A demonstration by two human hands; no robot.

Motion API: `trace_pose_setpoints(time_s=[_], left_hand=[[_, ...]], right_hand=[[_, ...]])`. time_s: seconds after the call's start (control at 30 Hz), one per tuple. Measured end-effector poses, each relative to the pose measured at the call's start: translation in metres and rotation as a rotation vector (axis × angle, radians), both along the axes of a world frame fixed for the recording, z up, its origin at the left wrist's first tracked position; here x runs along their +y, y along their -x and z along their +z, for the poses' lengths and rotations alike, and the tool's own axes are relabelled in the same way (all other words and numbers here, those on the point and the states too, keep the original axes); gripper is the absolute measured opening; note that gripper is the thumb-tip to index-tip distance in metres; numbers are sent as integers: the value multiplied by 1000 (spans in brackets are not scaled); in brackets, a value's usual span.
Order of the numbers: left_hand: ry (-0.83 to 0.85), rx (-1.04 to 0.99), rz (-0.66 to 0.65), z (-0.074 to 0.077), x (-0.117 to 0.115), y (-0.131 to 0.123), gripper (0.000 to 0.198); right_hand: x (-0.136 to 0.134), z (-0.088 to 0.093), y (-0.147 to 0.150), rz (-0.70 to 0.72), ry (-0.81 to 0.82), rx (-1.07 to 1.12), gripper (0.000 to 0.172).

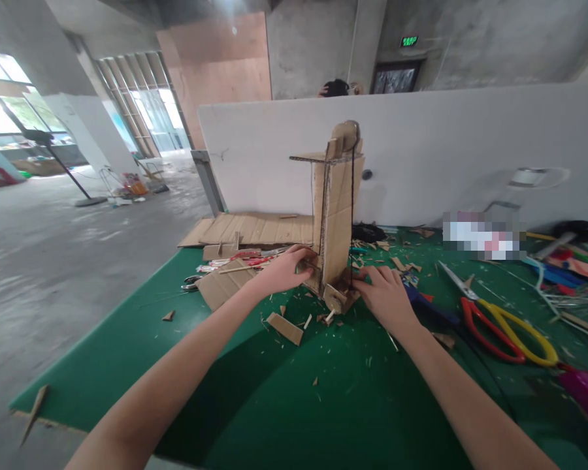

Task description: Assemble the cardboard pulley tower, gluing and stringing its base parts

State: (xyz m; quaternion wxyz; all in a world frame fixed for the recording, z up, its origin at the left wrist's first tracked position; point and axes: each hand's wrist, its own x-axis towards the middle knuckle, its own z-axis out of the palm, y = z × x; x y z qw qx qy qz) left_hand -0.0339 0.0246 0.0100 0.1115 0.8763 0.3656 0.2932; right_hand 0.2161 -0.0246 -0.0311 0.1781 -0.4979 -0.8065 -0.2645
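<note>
A tall cardboard tower stands upright on the green table, with a small shelf and a round cardboard wheel at its top and a dark string running down its front. My left hand grips the tower's lower left edge, fingers curled round it. My right hand presses against the tower's base on the right, fingers closed on the cardboard foot. Small cardboard blocks stick out at the foot of the tower.
Flat cardboard sheets lie behind and left of the tower. Red and yellow scissors lie to the right, among sticks and cables. Cardboard scraps litter the table. A white partition stands behind; a person's head shows above it.
</note>
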Motion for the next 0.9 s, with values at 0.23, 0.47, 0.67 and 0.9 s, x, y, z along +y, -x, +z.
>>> trace_pose_setpoints(time_s=[0.23, 0.47, 0.67, 0.9], left_hand=[[-12, -1, 1, -3, 2, 1, 31], [1, 10, 27, -1, -2, 0, 29], [57, -135, 75, -9, -1, -6, 25], [98, -170, 76, -9, -2, -7, 25]], right_hand=[[-2, 2, 2, -11, -1, 7, 10], [-2, 3, 3, -5, 28, 19, 11], [-4, 6, 3, 25, 83, 34, 15], [-3, 7, -1, 22, 89, -32, 19]])
